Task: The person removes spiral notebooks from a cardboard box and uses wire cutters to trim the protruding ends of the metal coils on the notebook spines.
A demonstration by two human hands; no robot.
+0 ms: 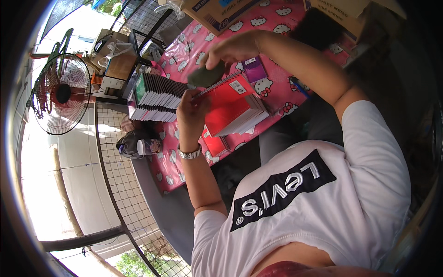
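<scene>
A stack of red spiral notebooks (226,107) lies on the table in front of me, its wire binding toward the upper left. My left hand (191,108), with a metal watch on the wrist, grips the near-left end of that bound edge. Above the binding, my right hand (234,50) reaches across from the right, its fingers curled over a dark green rounded object (206,76). Motion blur hides what kind of object that is. Beside the stack lies a small purple notebook (255,69). Another red notebook (215,144) sits lower, at the stack's near side.
Rows of stacked notebooks (159,94) stand at the left. Cardboard boxes (217,16) occupy the far side of the pink patterned tablecloth (265,21). A blue pen (302,87) lies at right. A standing fan (62,93), a white cup (144,147) and a dark bag are at left.
</scene>
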